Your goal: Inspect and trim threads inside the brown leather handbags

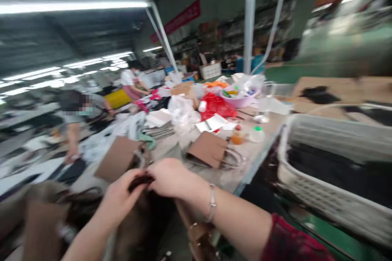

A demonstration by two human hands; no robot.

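Note:
My left hand [119,195] and my right hand [170,177] meet low in the middle. Fingers of both are closed on a dark brown edge [141,180], which looks like part of a brown bag [134,224] hanging beneath them. Blur and shadow hide the detail there. A brown strap with metal fittings [196,232] hangs under my right forearm. Just beyond my left hand lies a flat brown panel [118,157]. A brown handbag [210,149] with grey handles lies on the worktable [255,140] ahead of my right hand.
A white plastic basket [330,195] holding dark material stands at right. Clear bags [182,112], a red plastic bag [217,106], a purple basin [240,100] and small bottles [237,135] crowd the table. Two people [82,108] work at the left. A pole [249,20] rises behind.

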